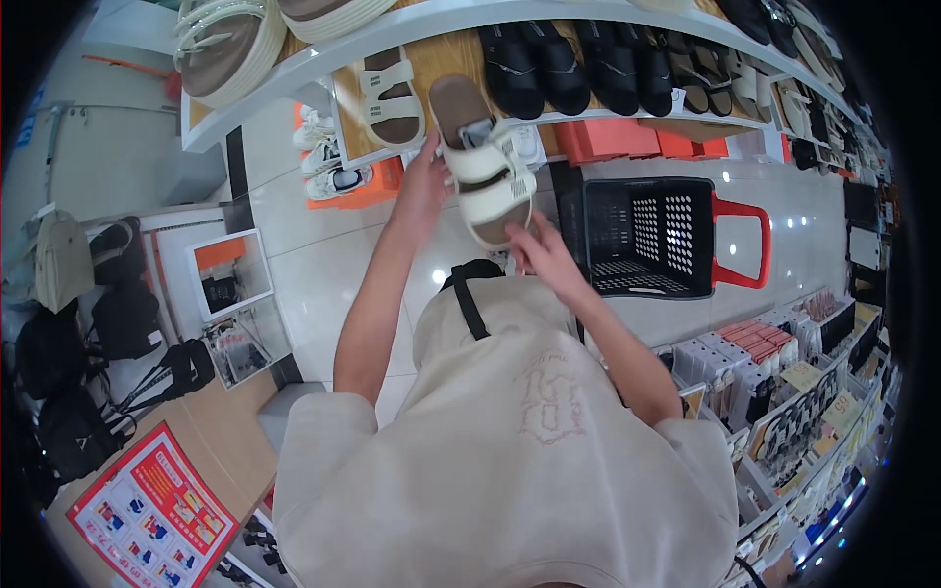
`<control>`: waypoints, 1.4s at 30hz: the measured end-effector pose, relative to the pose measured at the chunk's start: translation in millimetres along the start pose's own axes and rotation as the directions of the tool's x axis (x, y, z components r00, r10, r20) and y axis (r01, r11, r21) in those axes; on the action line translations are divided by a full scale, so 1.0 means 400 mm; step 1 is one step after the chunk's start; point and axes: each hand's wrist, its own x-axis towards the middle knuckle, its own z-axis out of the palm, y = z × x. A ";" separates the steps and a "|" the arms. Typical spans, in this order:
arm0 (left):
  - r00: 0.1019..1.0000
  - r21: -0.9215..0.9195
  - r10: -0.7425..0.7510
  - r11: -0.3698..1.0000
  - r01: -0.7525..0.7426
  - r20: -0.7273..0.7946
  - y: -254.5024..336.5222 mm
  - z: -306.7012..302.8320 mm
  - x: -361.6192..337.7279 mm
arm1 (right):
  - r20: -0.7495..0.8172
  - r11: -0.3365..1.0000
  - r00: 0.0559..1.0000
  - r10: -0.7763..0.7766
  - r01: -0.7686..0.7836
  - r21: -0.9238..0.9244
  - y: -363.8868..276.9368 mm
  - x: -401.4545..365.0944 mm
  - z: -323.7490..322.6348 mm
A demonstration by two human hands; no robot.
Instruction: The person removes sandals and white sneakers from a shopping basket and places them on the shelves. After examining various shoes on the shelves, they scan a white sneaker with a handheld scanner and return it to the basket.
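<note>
A sandal with cream straps and a brown insole is held in the air before me, toe towards my body. My right hand grips its toe end, fingers bent round the edge. At the sandal's left side, near the heel, my left hand is closed against it; some of those fingers are hidden behind it. A matching cream sandal lies on the wooden shelf just beyond my left hand.
Several black slides line the shelf to the right. Below stand orange shoe boxes and white sneakers. A black basket with a red handle is on the floor at right. Backpacks hang at left; a mirror leans there.
</note>
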 end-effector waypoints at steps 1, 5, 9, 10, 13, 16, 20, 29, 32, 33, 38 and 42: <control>0.996 0.059 0.052 0.997 -0.048 -0.078 -0.007 -0.036 0.044 | 0.018 1.000 1.000 -0.008 0.009 -0.005 -0.011 0.052 -0.002; 0.951 0.216 0.133 0.974 -0.073 -0.278 -0.029 -0.160 0.130 | 0.040 0.999 0.998 -0.038 0.039 -0.020 -0.031 0.308 -0.014; 0.895 0.279 0.005 0.951 0.134 -0.446 -0.028 -0.215 0.157 | 0.058 1.000 0.998 0.005 -0.006 0.029 -0.052 0.473 -0.013; 0.874 0.292 -0.033 0.936 0.197 -0.484 -0.023 -0.221 0.163 | 0.061 0.999 0.998 0.033 -0.035 0.025 -0.061 0.498 -0.008; 0.889 0.271 -0.065 0.940 0.207 -0.453 -0.020 -0.235 0.177 | 0.075 0.998 0.996 0.052 -0.049 -0.043 -0.084 0.551 0.011; 0.896 0.274 0.013 0.954 0.122 -0.443 -0.039 -0.240 0.186 | 0.004 0.980 1.000 0.031 -0.030 -0.195 -0.101 0.541 0.043; 0.913 0.227 0.058 0.973 0.039 -0.405 -0.055 -0.232 0.186 | -0.118 0.955 0.983 -0.143 0.106 -0.276 -0.048 0.557 0.046; 0.837 0.230 0.162 0.972 -0.044 -0.522 -0.057 -0.219 0.197 | -0.032 0.968 0.984 -0.175 0.166 -0.187 -0.046 0.556 0.067; 0.826 0.211 0.191 0.973 -0.089 -0.531 -0.062 -0.220 0.196 | -0.074 0.966 0.982 -0.172 0.153 -0.209 -0.057 0.544 0.083; 0.829 0.218 0.195 0.972 -0.091 -0.524 -0.063 -0.222 0.196 | -0.074 0.966 0.982 -0.175 0.156 -0.208 -0.057 0.547 0.080; 0.854 0.261 0.221 0.960 -0.104 -0.472 -0.069 -0.242 0.201 | -0.085 0.947 0.981 -0.176 0.145 -0.286 -0.064 0.547 0.078; 0.863 0.301 0.248 0.946 -0.118 -0.441 -0.072 -0.246 0.200 | -0.045 0.940 0.984 -0.175 0.153 -0.304 -0.049 0.571 0.065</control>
